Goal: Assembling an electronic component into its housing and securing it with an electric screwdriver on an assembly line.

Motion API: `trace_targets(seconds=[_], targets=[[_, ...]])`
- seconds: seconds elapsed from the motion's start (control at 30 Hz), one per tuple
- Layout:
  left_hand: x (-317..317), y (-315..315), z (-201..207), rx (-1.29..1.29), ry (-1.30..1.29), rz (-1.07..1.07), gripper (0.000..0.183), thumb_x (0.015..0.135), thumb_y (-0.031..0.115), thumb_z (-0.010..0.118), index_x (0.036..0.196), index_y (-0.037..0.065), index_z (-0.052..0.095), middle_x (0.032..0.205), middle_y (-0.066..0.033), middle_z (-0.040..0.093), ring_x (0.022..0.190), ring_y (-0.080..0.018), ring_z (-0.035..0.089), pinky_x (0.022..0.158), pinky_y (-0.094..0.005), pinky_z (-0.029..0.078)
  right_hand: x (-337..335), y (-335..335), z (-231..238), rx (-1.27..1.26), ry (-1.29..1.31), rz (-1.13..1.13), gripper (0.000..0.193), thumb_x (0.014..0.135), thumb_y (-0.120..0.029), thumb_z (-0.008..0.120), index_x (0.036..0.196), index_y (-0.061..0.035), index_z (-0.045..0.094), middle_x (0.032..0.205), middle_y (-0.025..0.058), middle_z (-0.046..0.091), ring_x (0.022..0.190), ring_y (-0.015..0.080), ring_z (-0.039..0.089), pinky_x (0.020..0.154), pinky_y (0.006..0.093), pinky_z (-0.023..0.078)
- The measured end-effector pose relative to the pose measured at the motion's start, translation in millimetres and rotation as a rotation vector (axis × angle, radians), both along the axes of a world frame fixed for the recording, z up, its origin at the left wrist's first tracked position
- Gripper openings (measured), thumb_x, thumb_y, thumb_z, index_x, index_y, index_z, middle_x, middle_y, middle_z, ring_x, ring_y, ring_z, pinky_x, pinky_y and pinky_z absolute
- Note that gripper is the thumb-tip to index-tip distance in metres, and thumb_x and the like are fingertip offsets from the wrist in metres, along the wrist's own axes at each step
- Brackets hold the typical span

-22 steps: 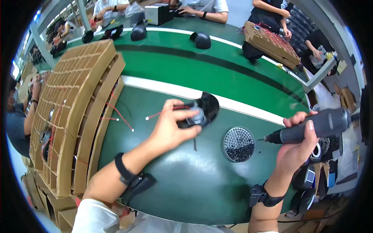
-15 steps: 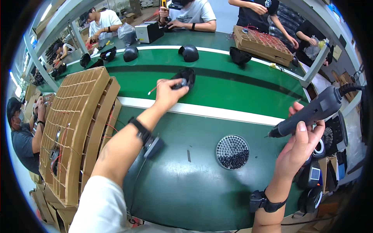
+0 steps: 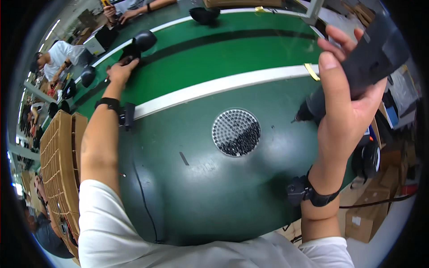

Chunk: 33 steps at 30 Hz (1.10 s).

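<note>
My left hand (image 3: 120,73) reaches far over the green belt, its fingers closed on a black curved shell (image 3: 129,52). What lies between the fingers and the shell is partly hidden. Right beside it on the belt rests a rounded black dome-shaped cover (image 3: 145,40). My right hand (image 3: 342,96) is wrapped round a dark electric screwdriver (image 3: 375,56), raised above the bench's right side. Its thin bit points down and left. Between my arms a round clear dish (image 3: 216,142) with a dimpled bottom stands on the bench, small black pieces gathered in its nearer right part.
A white rail (image 3: 201,89) divides belt from bench (image 3: 205,196). Stacked cardboard trays with a grid (image 3: 56,165) stand at the left. Another black shell (image 3: 204,16) sits farther along the belt. A dark strip (image 3: 183,158) and a cable (image 3: 142,192) lie on the bench. Co-workers sit opposite.
The whole view has turned and shifted, moving the dish and belt items up and left. My left hand stays at the shell, now close beside the dome. The screwdriver appears nearer.
</note>
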<state>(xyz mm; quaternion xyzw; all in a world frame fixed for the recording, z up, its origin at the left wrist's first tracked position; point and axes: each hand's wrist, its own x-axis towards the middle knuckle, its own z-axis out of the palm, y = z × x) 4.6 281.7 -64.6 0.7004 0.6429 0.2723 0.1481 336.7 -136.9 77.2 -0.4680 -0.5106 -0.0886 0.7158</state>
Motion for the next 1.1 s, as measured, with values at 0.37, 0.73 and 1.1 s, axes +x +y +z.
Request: trace_targets(seconds=[0.37, 0.73, 1.1], targets=[[34.6, -260.6, 13.1, -0.138, -0.573, -0.287, 0.047, 0.097, 0.019, 0.066, 0.140, 0.004, 0.059, 0.137, -0.0126, 0.062, 0.127, -0.0192, 0.056, 0.108, -0.0332, 0.040, 71.9, -57.7, -137.1, -0.832, 0.128, 0.124, 0.022, 0.092, -0.015, 0.070, 0.109, -0.0027, 0.063, 0.097, 0.0018, 0.062, 0.088, 0.0101, 0.059, 0.079, 0.0286, 0.048], [82.2, -354.0, -5.4, -0.063, -0.459, -0.671, 0.041, 0.089, 0.000, 0.061, 0.130, 0.001, 0.063, 0.130, -0.0147, 0.065, 0.124, -0.0248, 0.059, 0.108, -0.0364, 0.043, 22.3, -45.0, -137.6, -0.934, -0.012, 0.165, 0.017, 0.093, -0.016, 0.071, 0.102, -0.0024, 0.067, 0.083, 0.0031, 0.065, 0.072, 0.0097, 0.058, 0.068, 0.0275, 0.050], [100.9, -396.6, -14.3, 0.043, -0.286, -0.790, 0.085, 0.077, -0.008, 0.052, 0.156, -0.006, 0.020, 0.150, -0.0287, 0.042, 0.142, -0.0413, 0.040, 0.120, -0.0424, 0.028, -49.9, -71.1, -146.8, -0.878, -0.424, -0.044, 0.120, 0.070, -0.043, 0.088, 0.151, 0.0121, 0.018, 0.145, 0.0339, 0.036, 0.134, 0.0471, 0.039, 0.111, 0.0547, 0.032]])
